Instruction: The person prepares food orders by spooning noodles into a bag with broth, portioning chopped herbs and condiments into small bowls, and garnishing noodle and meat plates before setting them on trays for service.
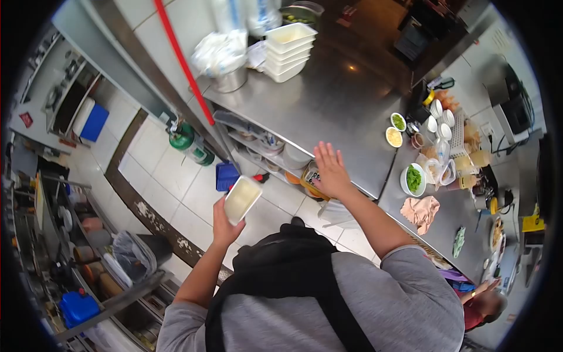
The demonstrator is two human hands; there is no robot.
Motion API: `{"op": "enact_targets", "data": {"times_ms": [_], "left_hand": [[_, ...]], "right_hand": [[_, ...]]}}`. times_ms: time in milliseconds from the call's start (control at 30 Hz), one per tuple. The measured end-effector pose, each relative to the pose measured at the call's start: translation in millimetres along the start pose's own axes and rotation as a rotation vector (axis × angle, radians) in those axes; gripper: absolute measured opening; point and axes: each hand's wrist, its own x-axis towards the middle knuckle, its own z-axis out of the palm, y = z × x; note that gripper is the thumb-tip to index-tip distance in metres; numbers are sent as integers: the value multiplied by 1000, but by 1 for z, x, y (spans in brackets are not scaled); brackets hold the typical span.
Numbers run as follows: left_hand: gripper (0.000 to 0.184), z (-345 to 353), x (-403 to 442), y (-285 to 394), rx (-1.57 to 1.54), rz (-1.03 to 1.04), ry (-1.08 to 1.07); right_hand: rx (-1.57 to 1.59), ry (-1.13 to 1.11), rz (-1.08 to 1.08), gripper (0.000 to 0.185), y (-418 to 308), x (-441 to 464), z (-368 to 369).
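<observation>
My left hand (pixel 224 224) grips a white rectangular food container (pixel 243 199) by its side, above the tiled floor. The container is tilted toward me and its inside looks pale, with no contents I can make out. My right hand (pixel 332 171) is stretched out at the front edge of the steel counter (pixel 328 94), fingers extended and holding nothing. Whether its fingertips touch the counter I cannot tell. Below that hand, a shelf holds containers, partly hidden by my arm. A stack of similar white containers (pixel 289 51) stands at the counter's far left.
A metal pot (pixel 229 79) with a plastic bag over it stands beside the stack. On the right are bowls of greens (pixel 414 179), a peach cloth (pixel 420 212) and squeeze bottles. A green gas cylinder (pixel 191 144) and blue dustpan (pixel 226 176) occupy the floor. Another person (pixel 478 308) is at lower right.
</observation>
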Motion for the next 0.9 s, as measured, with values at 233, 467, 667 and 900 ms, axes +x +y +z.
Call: {"op": "enact_targets", "data": {"times_ms": [233,467,667,900], "left_hand": [[90,26,179,166,4,285,317],[78,-1,406,220,249,432,314],[70,24,514,162,290,226,-47],[90,35,502,150,313,293,-2]], "right_hand": [[318,129,-283,69,44,-7,8],[510,209,-335,35,61,-34,25],[961,450,51,27,70,-109,19],[-34,1160,1196,42,155,-216,13]]}}
